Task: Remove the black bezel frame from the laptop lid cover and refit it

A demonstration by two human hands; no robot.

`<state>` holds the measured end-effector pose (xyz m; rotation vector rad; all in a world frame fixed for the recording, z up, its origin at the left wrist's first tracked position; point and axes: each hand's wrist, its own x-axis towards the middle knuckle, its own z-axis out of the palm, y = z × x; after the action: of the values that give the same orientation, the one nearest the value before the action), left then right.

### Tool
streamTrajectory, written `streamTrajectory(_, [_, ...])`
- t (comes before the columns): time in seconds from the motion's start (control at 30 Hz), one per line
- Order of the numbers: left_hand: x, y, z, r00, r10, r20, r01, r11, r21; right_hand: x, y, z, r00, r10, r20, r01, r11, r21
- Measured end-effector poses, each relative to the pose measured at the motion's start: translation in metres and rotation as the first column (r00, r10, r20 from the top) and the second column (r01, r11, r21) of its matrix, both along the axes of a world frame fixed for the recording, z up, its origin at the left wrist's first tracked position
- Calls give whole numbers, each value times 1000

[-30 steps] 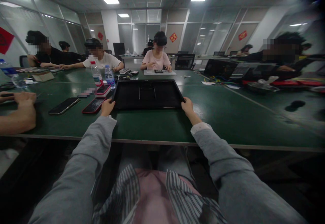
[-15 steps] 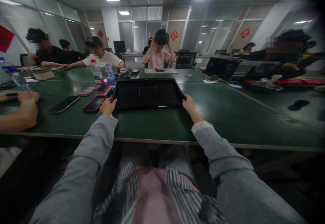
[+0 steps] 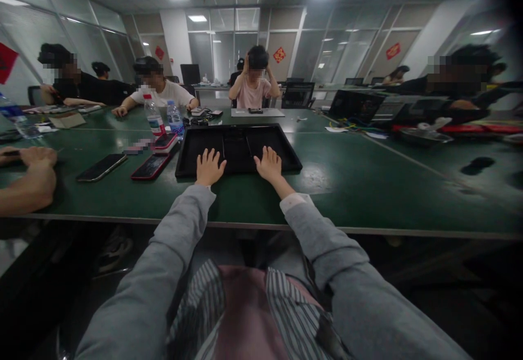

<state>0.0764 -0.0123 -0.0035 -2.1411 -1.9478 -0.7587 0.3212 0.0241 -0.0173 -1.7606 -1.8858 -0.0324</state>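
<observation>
A shallow black tray (image 3: 239, 166) with a raised rim lies on the green table (image 3: 245, 202) in front of me. Over the left part of its near edge is my left hand (image 3: 210, 167), palm down with fingers spread. My right hand (image 3: 269, 165) is over the near edge right of the middle, its fingers also apart. Neither hand holds anything. Whether the fingertips touch the tray floor, I cannot tell.
Left of the tray lie a red-edged phone (image 3: 151, 167), a dark phone (image 3: 102, 168) and two bottles (image 3: 153, 116). Another person's forearm (image 3: 30, 185) rests at the far left. Across the table sits a person in pink (image 3: 254, 92). A laptop (image 3: 355, 112) stands at right.
Both my hands have let go of the tray's side edges and moved inward over it, with fingers now spread. The tray lies in nearly the same place.
</observation>
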Motion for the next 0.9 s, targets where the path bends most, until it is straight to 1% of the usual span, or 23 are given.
streamTrajectory(0.07, [3,5,-2,1000,-21,5,22,999,-43,-18,-3,1,997,70,29,-68,996,-49])
streamTrajectory(0.13, [1,9,-3,1000,-25,14,26,996,-89,-28,-4,3,993,104,53,-99,990,-102])
streamTrajectory(0.2, [-2,12,-4,1000,-25,15,27,991,-129,-31,-3,5,990,119,70,-107,983,-151])
streamTrajectory(0.27, [-3,14,-5,1000,-26,15,28,989,-145,-30,-2,7,987,135,86,-119,978,-171])
streamTrajectory(0.5, [-2,8,-4,999,-25,43,28,998,-63,-24,-3,8,982,148,114,-131,981,-144])
streamTrajectory(0.63, [-6,8,1,992,-45,121,51,997,-53,-22,-4,7,982,152,111,-140,984,-114])
streamTrajectory(0.73, [-8,7,4,986,-36,160,42,999,-31,-21,-3,8,983,158,94,-146,982,-122])
streamTrajectory(0.9, [-8,4,6,992,-35,123,40,999,-31,-22,-6,13,982,163,100,-148,978,-148])
